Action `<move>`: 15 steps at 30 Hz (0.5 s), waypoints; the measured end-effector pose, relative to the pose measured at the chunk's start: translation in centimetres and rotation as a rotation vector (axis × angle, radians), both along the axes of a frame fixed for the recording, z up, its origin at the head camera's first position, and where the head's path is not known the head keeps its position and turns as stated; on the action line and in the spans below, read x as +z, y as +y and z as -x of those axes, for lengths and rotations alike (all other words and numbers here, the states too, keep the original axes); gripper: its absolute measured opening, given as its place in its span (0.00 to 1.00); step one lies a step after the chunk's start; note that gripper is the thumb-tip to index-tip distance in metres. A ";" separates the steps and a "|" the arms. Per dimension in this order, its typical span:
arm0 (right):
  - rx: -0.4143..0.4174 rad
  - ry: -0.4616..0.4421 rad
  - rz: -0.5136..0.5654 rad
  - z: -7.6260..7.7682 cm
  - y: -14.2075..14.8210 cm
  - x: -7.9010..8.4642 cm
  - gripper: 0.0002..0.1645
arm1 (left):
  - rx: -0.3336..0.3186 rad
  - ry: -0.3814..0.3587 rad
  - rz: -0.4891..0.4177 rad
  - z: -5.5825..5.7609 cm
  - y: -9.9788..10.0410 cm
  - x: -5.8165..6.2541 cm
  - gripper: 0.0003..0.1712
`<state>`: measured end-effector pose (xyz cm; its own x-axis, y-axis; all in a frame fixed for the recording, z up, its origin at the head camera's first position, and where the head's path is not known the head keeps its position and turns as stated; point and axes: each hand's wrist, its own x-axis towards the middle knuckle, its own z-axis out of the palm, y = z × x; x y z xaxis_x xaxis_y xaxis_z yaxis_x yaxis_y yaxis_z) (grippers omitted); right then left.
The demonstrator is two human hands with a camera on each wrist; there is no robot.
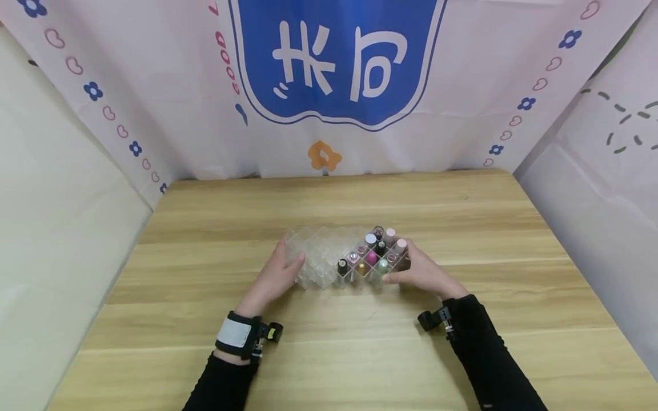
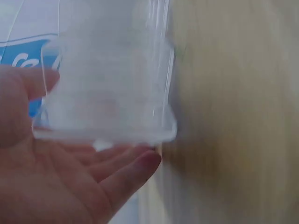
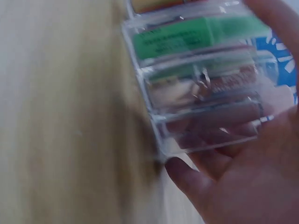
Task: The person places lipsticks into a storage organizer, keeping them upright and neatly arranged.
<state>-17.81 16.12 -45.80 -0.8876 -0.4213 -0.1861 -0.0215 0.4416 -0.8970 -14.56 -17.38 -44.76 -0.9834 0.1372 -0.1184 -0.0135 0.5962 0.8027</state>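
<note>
A clear plastic cosmetics organizer (image 1: 320, 257) with diamond-shaped compartments lies crosswise between my two hands. Capped cosmetic tubes (image 1: 371, 258) in black, white, pink, gold and green fill its right part; no tubes show in the left part. My left hand (image 1: 275, 277) grips the left end, and in the left wrist view its fingers (image 2: 128, 175) pass along the organizer's end wall (image 2: 107, 93). At the other end my right hand (image 1: 426, 273) holds on, thumb toward the near side. A green labelled tube (image 3: 175, 39) shows through the wall in the right wrist view.
A wood-grain table (image 1: 329, 354) lies underneath. Behind it hangs a white cloth (image 1: 462, 125) with a blue emblem, and pale sheets stand at both sides. Each wrist carries a strapped camera, the left (image 1: 269, 332) and the right (image 1: 430, 319).
</note>
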 end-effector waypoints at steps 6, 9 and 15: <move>-0.075 0.121 -0.041 0.0 1.0 0.7 0.56 | -0.032 0.027 0.105 -0.1 -2.1 -0.3 0.41; -0.144 0.227 -0.089 0.0 1.8 1.1 0.47 | -0.024 0.103 0.239 0.1 -3.0 -0.3 0.43; -0.201 0.426 -0.441 0.2 2.9 1.7 0.40 | 0.001 0.200 0.521 1.1 -4.5 0.4 0.48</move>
